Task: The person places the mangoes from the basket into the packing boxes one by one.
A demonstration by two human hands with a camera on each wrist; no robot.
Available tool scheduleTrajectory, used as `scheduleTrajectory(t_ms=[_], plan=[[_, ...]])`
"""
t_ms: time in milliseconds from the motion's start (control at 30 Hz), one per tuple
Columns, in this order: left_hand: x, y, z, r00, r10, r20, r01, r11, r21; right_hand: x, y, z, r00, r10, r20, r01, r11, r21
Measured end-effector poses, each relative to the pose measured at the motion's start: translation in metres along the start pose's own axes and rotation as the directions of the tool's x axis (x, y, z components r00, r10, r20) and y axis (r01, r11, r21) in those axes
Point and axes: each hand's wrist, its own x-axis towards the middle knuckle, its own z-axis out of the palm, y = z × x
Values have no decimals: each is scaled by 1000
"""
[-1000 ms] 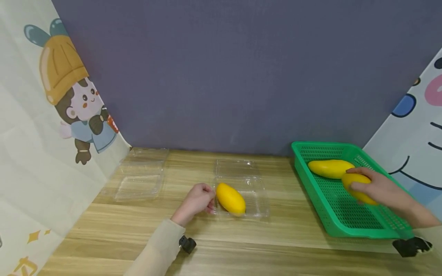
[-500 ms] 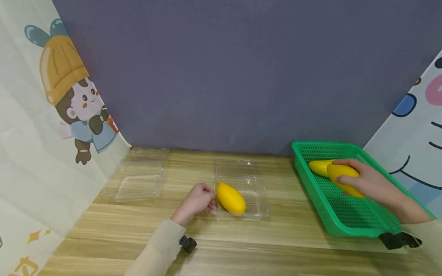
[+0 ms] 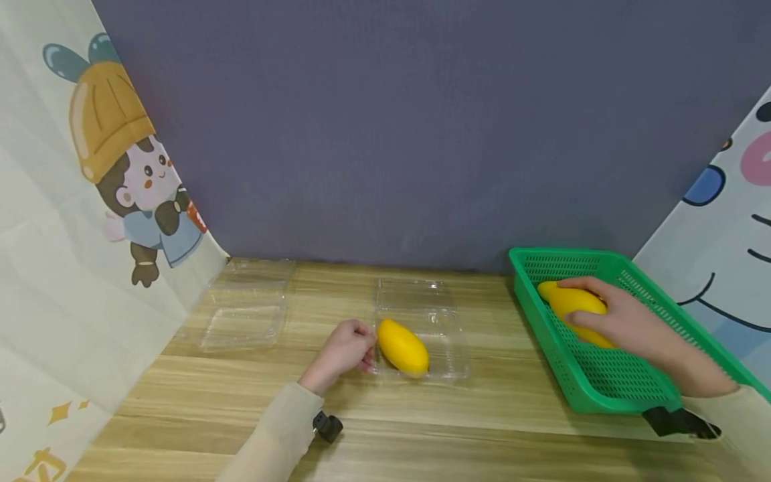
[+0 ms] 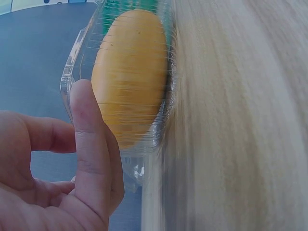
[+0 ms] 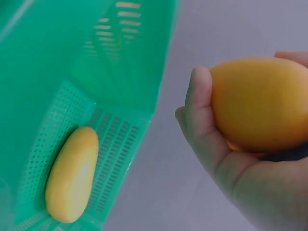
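Note:
My right hand (image 3: pixel 620 321) grips a yellow mango (image 3: pixel 575 308), held above the green basket (image 3: pixel 593 404). A second mango (image 5: pixel 73 175) lies in the basket, mostly hidden behind the held one in the head view. At the middle of the table, my left hand (image 3: pixel 345 351) pinches the left edge of an open clear plastic box (image 3: pixel 447 348). Inside that box a mango (image 3: pixel 402 348) lies at a slant against its left side. The left wrist view shows the fingers (image 4: pixel 89 139) at the box's rim, with the mango behind the ribbed clear wall.
Another open clear box (image 3: pixel 243 325) stands at the left of the wooden table (image 3: pixel 373 435). A dark grey panel (image 3: pixel 373 134) rises behind the table. Printed white sheets flank both sides, the left sheet (image 3: pixel 48 268) bearing a cartoon figure.
My right hand has carried its mango leftward and slightly up in the head view, over the mango lying in the basket. My left hand and the boxes have stayed put.

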Motion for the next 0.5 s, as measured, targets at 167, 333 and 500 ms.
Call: scheduleTrajectory(t_ms=[167,333,500], plan=[[-2,1,0,1000,-1,-1,1,1000,0,1,-10,3,1000,-24,-6,23,999,-21],[-2,2,0,1000,-3,-3,3,1000,2,4,-20,7,998,-61,-17,61,998,-13],[-1,1,0,1000,-5,-1,5,1000,1,5,-32,11,998,-65,-9,65,998,23]])
